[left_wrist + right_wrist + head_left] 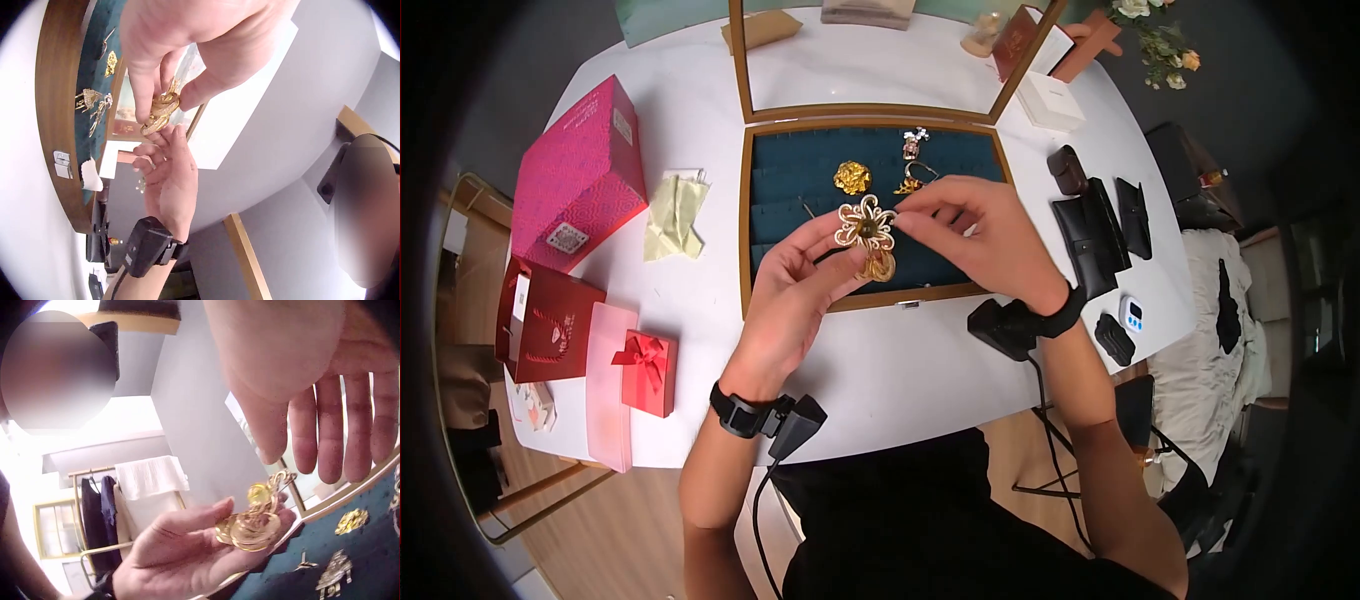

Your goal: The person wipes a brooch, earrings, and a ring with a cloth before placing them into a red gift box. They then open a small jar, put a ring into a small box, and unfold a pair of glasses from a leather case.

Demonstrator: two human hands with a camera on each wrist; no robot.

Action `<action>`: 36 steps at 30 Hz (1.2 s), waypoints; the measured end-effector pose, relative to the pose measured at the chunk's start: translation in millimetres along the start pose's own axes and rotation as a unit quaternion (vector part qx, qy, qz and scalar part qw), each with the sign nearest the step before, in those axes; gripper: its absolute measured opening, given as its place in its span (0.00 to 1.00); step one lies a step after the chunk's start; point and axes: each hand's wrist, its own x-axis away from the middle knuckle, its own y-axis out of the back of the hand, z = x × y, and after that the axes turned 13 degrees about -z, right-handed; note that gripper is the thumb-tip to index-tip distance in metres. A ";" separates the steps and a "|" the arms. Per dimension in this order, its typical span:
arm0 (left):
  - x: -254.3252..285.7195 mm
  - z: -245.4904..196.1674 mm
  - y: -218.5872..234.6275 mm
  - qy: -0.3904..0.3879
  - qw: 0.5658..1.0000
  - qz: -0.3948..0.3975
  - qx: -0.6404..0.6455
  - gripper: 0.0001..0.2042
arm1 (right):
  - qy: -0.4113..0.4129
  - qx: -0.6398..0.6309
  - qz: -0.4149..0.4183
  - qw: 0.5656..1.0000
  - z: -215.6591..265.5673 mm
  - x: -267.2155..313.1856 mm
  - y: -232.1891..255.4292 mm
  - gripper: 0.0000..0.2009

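My left hand (785,295) pinches a gold flower-shaped brooch (866,224) between thumb and fingers, over the jewelry box. Its petals are openwork with pale edging around an amber-colored stone, and a looped gold part (255,531) shows beneath. My right hand (985,235) is at the flower's right edge, thumb and index tip close to a petal. Seen from the right wrist, its fingers (329,434) are extended and apart. On the box's dark teal lining lie a gold flower piece (852,178), a silver-and-pink piece (914,143) and another gold piece (908,186), partly behind my right hand.
The wooden box (747,220) has its glass lid (870,60) raised. Leftward are a pink box (580,170), a red bag (550,325), a red gift box (650,370) and a pale cloth (675,218). Black cases (1088,240) and a small white device (1132,313) lie rightward.
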 end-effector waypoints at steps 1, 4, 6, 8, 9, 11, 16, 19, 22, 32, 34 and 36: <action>0.5 -0.8 -1.6 0.000 1.000 0.007 0.002 0.20 | -0.048 -0.047 0.030 0.997 -3.3 0.4 -2.0 0.07; 2.9 -1.0 -4.9 0.002 1.000 0.015 -0.016 0.20 | -0.116 -0.095 0.074 0.986 -4.3 0.1 -0.1 0.07; 3.3 0.8 -4.1 -0.013 0.999 0.025 -0.014 0.21 | -0.140 -0.118 0.086 0.979 -6.6 0.9 -0.2 0.07; 3.6 0.1 -4.4 -0.015 0.999 0.030 -0.021 0.21 | -0.134 -0.129 0.086 0.979 -5.3 1.9 1.2 0.07; 4.1 -0.1 -4.4 -0.016 0.999 0.034 -0.028 0.21 | -0.128 -0.141 0.087 0.978 -4.6 3.2 2.0 0.07; 4.5 -0.3 -5.2 -0.014 0.999 0.038 -0.033 0.21 | -0.104 -0.128 0.096 0.982 -3.3 4.8 5.9 0.07; 6.2 5.9 -7.4 -0.029 0.998 0.049 -0.034 0.21 | -0.086 -0.166 0.077 0.979 -10.2 5.7 3.2 0.06; 6.2 0.7 -7.6 -0.034 0.998 0.036 -0.048 0.20 | -0.139 -0.162 0.037 0.976 -21.9 -10.5 25.5 0.06; 7.2 -6.6 -6.9 -0.033 0.997 0.032 -0.058 0.18 | -0.123 -0.077 -0.024 0.989 -48.9 -35.2 58.4 0.08; 6.5 -8.2 -2.6 -0.018 0.999 0.008 -0.051 0.13 | -0.164 0.045 0.093 0.981 -113.9 -53.4 98.9 0.08; 5.8 -8.0 -2.2 -0.019 0.999 0.009 -0.049 0.12 | -0.176 0.029 0.112 0.978 -126.1 -55.2 92.4 0.08; 5.5 -6.8 -1.5 -0.020 0.999 0.002 -0.047 0.12 | -0.214 0.006 0.130 0.968 -137.0 -59.6 83.4 0.08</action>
